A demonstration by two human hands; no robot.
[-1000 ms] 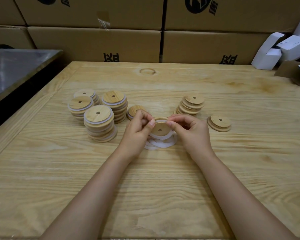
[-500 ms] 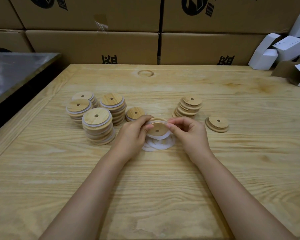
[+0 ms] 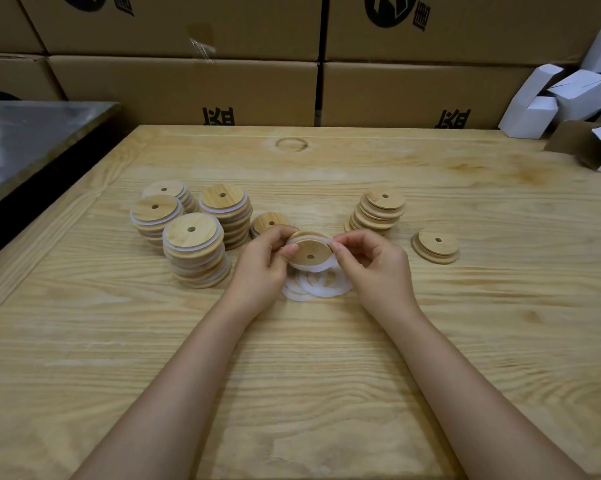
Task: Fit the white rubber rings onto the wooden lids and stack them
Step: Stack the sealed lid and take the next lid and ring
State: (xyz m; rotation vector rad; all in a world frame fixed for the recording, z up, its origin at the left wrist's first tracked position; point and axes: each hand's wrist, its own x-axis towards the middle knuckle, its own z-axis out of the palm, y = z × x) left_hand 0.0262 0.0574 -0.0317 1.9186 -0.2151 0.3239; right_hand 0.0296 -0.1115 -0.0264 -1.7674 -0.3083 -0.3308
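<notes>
Above the middle of the wooden table (image 3: 326, 358), both hands hold one round wooden lid (image 3: 309, 249) with a small centre hole. A white rubber ring (image 3: 321, 267) sits partly round its rim. My left hand (image 3: 262, 268) pinches the lid's left edge, and my right hand (image 3: 378, 268) pinches the ring at the right edge. Loose white rings (image 3: 321, 285) lie on the table just below the lid. Left of my hands stand several stacks of ringed lids (image 3: 195, 247). A stack of bare lids (image 3: 378, 211) and two more bare lids (image 3: 435, 245) lie to the right.
One ringed lid (image 3: 267, 221) lies just behind my left hand. Brown cardboard boxes (image 3: 188, 88) wall off the far edge. White folded cartons (image 3: 551, 98) pile at the back right. A dark metal surface (image 3: 25, 140) adjoins the table on the left.
The lid has tilted and turned a little between my fingers, and the white ring now sits further round its near rim. Both hands stay in the same spot.
</notes>
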